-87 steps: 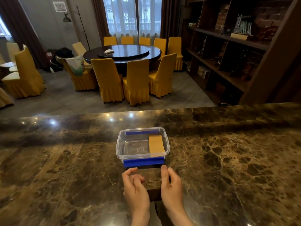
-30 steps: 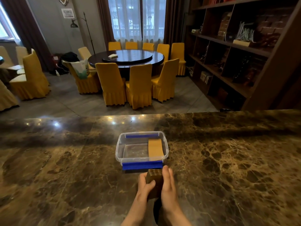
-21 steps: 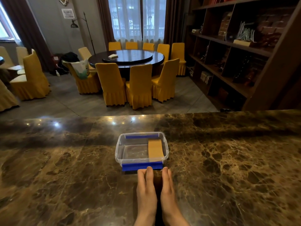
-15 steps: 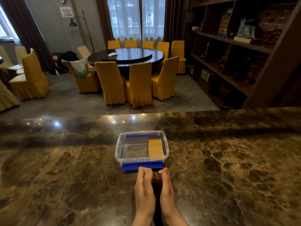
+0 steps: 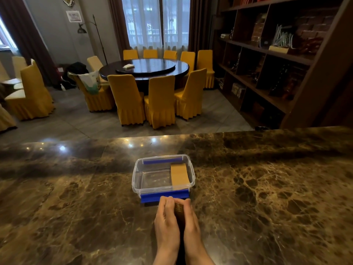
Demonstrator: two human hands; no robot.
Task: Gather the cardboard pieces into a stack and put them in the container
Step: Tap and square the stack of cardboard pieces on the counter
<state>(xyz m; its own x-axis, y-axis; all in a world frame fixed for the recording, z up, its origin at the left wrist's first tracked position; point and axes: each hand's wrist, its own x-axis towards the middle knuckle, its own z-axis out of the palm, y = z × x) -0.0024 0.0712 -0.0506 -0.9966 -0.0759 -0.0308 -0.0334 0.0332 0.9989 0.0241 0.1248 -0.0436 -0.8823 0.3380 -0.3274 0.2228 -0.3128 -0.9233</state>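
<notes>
A stack of brown cardboard pieces (image 5: 179, 208) stands on edge on the marble counter, pressed between my left hand (image 5: 166, 224) and my right hand (image 5: 191, 226). Only its ribbed top edge shows between my fingers. Just beyond my fingertips sits a clear plastic container (image 5: 136, 176) with blue clips on its near and far sides. Its top is open, and one flat stack of cardboard (image 5: 179, 174) lies inside along its right side.
The dark marble counter (image 5: 267, 188) spreads wide to both sides of the container. Beyond its far edge are a round dining table (image 5: 145, 68) ringed by yellow-covered chairs and a wooden shelf unit (image 5: 277, 60) at the right.
My hands closed together from either side of the loose pieces, turned them on edge as one stack and slid it forward up to the container's near clip.
</notes>
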